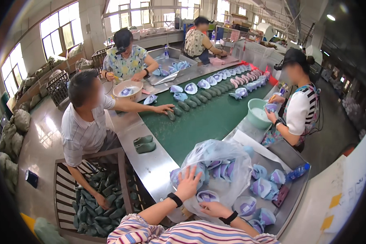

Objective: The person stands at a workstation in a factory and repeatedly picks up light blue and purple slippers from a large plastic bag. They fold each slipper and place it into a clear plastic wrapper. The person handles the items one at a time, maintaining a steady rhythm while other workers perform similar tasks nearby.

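Note:
A clear plastic bag (236, 162) of blue and purple shoe uppers (223, 171) lies on the metal tray in front of me. My left hand (187, 181) rests on the bag's left side, fingers spread, over some uppers. Lower down, my right hand (216, 209) has its fingers bent together at the bag's near edge and seems to pinch the plastic. Just beyond that hand is one upper (207, 196) with a purple lining. More loose uppers (262, 188) lie on the tray to the right of the bag.
A green conveyor belt (166, 138) carries rows of shoe lasts (209, 94) and uppers. At left, a co-worker's hand (164, 109) touches a last; their other reaches into a crate (87, 152) of lasts. A person at right works over a green basin (258, 114). A blue bottle (297, 172) lies on the tray.

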Demonstrator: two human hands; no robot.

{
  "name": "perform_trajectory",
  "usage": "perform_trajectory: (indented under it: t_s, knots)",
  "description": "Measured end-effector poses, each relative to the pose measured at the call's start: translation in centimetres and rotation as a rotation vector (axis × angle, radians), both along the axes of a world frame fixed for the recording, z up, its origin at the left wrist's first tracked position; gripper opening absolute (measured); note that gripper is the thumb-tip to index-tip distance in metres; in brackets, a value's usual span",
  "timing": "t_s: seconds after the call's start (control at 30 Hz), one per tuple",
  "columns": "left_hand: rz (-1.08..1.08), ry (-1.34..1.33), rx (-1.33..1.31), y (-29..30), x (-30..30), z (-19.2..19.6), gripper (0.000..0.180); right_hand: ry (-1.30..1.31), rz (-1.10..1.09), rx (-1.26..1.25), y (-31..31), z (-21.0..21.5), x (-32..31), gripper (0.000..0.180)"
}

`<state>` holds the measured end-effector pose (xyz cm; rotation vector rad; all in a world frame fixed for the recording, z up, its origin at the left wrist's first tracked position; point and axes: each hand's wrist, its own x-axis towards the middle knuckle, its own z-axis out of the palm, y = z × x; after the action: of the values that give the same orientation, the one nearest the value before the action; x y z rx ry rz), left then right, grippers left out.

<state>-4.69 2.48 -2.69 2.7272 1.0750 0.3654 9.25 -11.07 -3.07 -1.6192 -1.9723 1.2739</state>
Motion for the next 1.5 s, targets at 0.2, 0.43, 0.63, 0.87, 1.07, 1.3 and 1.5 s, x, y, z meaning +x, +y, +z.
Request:
perform_trajectory:
  t_s: [0.2,0.43,0.63,0.87,1.07,1.3,1.5]
  knots:
    - [0.181,-0.307,-0.333,2.8,-2.9,-6.5,0.08,0.01,0.135,0.276,-0.2,-2.2,-1.3,0.038]
    - [0.223,-0.337,-0.393,2.0,-2.5,-6.6,0.05,-0.116,0.041,0.158,-0.7,-1.6,-2.4,0.034]
    - [0.249,-0.334,-0.44,-0.3,-3.6,-6.5,0.043,-0.077,-0.035,0.057,-1.1,-0.4,-0.9,0.03]
    - [0.236,-0.45,-0.35,-2.5,-3.3,-7.6,0.044,-0.039,-0.015,0.007,-2.3,-1.0,-0.6,0.035]
    - [0.336,-0.588,-0.595,-0.7,-4.3,-8.4,0.038,0.04,-0.295,0.148,-1.9,-1.4,0.8,0.027]
    - [0.33,-0.701,-1.039,-1.6,-3.4,-7.0,0.039,-0.239,-0.473,0.449,0.9,-2.6,2.3,0.032]
    - [0.362,-0.866,-1.261,-3.3,-3.9,-7.6,0.044,-0.206,-0.589,0.505,1.6,-3.4,1.0,0.047]
